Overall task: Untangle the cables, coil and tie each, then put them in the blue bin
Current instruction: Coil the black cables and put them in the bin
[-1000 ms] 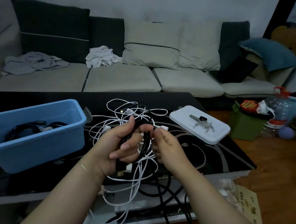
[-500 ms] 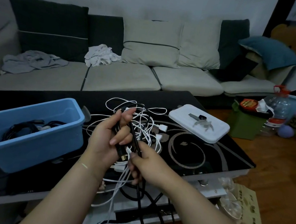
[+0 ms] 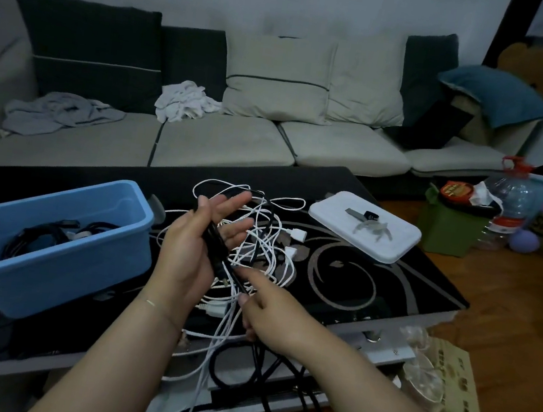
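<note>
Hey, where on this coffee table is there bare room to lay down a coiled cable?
The black table shows bare top right of the white cable tangle, in front of the white lid. Another bare strip runs along the far edge behind the blue bin. The middle is crowded: the tangle spills over the near edge, where the left hand and right hand work a black cable.

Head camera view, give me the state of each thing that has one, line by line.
Left hand: fingers spread, black cable lying across its palm.
Right hand: holds the black cable lower down.
White cables: tangled, uncoiled.
Blue bin: open, dark cables inside.
White lid: off, flat on table.
</note>
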A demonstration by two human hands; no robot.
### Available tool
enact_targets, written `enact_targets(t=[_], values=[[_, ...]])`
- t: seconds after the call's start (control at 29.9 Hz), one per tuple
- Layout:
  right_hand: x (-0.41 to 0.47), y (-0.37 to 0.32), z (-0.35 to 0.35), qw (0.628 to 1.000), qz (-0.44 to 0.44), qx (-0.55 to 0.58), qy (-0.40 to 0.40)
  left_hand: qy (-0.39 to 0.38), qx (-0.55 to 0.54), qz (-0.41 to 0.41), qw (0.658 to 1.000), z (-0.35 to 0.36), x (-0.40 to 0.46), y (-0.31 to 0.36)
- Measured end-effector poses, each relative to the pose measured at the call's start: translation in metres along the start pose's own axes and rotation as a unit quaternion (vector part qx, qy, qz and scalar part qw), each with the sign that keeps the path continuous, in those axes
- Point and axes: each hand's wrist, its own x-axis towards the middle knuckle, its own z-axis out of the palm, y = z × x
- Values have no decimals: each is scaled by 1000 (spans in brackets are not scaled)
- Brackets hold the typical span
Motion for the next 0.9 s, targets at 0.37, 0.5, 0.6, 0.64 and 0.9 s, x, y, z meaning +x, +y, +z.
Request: enact_targets(t=[0.37, 0.5, 0.6, 0.64, 0.9], values=[[-2, -10, -3, 994, 107, 13, -24, -67, 128, 19, 989, 10, -7, -20], [-9, -12, -14, 986, 124, 77, -76, -113, 223, 46, 967, 12, -11, -30], [-12, -13, -22, 989, 93, 55, -98, -130, 301, 75, 942, 10, -14, -39], [-14, -13, -23, 989, 83, 50, -112, -134, 338, 87, 927, 9, -15, -42], [-24, -17, -42, 969, 101, -14, -224, -179, 609, 150, 758, 10, -23, -51]])
